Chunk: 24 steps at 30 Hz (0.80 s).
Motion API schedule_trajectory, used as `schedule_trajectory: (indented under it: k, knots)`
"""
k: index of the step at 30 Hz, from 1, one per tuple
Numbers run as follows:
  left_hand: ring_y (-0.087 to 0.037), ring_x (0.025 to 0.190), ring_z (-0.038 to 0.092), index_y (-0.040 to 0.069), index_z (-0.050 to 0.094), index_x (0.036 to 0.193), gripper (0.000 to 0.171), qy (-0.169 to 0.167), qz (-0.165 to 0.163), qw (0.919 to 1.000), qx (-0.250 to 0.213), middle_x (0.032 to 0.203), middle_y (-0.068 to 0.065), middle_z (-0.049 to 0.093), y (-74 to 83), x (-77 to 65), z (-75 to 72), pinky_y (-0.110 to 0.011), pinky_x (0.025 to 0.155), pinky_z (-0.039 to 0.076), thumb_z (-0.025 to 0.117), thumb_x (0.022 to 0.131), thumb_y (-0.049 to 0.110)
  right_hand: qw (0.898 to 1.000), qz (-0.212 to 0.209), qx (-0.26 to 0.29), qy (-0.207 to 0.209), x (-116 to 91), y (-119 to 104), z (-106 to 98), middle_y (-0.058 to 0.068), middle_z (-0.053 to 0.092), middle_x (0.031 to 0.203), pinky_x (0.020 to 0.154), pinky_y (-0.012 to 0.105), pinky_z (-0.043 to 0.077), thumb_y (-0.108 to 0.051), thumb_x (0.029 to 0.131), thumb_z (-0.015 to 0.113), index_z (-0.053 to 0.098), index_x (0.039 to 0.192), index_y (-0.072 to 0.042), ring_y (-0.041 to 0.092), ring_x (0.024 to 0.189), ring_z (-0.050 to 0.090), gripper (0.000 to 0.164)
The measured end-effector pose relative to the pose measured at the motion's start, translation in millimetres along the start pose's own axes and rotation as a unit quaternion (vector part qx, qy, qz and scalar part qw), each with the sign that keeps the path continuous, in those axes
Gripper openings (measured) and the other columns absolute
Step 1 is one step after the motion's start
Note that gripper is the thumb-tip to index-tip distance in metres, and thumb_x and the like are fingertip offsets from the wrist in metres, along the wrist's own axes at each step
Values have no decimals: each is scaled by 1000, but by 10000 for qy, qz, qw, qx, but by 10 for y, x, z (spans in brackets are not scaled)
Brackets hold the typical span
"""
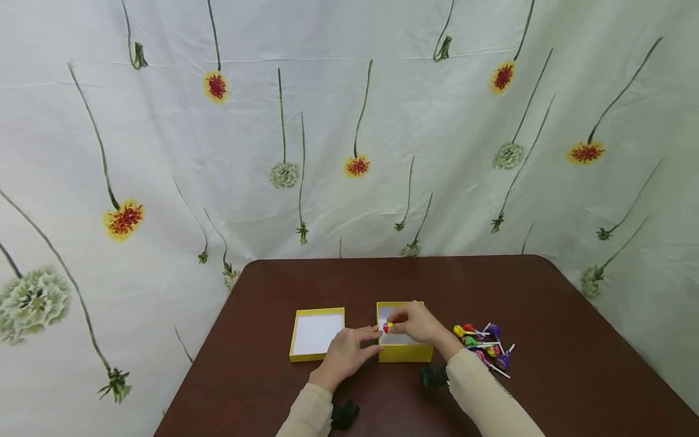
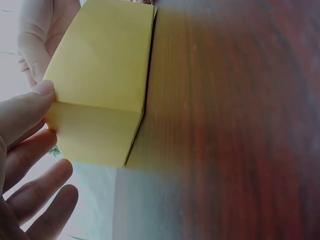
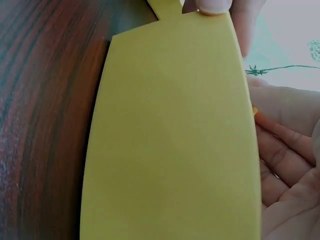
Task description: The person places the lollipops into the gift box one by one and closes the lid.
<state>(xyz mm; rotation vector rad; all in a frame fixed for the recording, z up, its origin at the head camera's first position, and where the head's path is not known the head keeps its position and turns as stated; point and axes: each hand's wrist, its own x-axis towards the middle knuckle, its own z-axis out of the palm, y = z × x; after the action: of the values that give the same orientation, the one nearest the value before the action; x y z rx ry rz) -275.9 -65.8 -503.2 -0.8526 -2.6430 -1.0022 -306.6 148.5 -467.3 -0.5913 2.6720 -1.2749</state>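
My right hand (image 1: 417, 323) pinches a lollipop (image 1: 387, 327) with a red and yellow wrapper over the left part of the yellow box (image 1: 405, 353). Its stick is hidden. The box stands lidless, showing a white inside. At the box's left edge is my left hand (image 1: 347, 353), its fingers nearly straight. In the left wrist view, the thumb (image 2: 44, 89) of that hand touches the box near a top corner. The right wrist view shows the near wall of the box (image 3: 170, 130) in front of part of the right hand (image 3: 290, 150); only a bit of orange-yellow wrapper (image 3: 255, 110) shows there.
Left of the box lies a shallow yellow lid (image 1: 318, 334), white side up. Several lollipops (image 1: 483, 346) in mixed colours lie in a pile to the right. All of it is on a dark brown table (image 1: 262, 303), with a flowered cloth (image 1: 327, 121) hanging behind.
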Motion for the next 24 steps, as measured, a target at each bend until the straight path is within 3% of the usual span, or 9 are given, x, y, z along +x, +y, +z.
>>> schedule_trajectory:
  k: [5,15,24]
  knots:
    - [-21,114,70,12,77,116,32,-85,-1,10000,-28,123,-4,73,-25,-60,19,-38,91,59,78,87,25,9997,45,-40,-254,-12,32,100,4,74,94,74,31,57,-6,90,72,77,97,-5,14,81,61,9]
    - [-23,116,69,13,77,117,32,-45,-41,9996,-280,124,-6,72,0,-15,15,-39,92,59,77,88,26,9982,82,155,-571,41,60,128,6,75,91,68,28,54,-8,90,73,77,94,-4,14,77,62,7]
    - [-23,114,70,10,75,119,34,31,4,9998,-197,125,-6,71,-10,-19,6,-37,91,60,76,88,26,9982,352,317,-368,87,59,189,6,75,86,66,27,56,-4,85,77,78,91,-2,12,74,63,6]
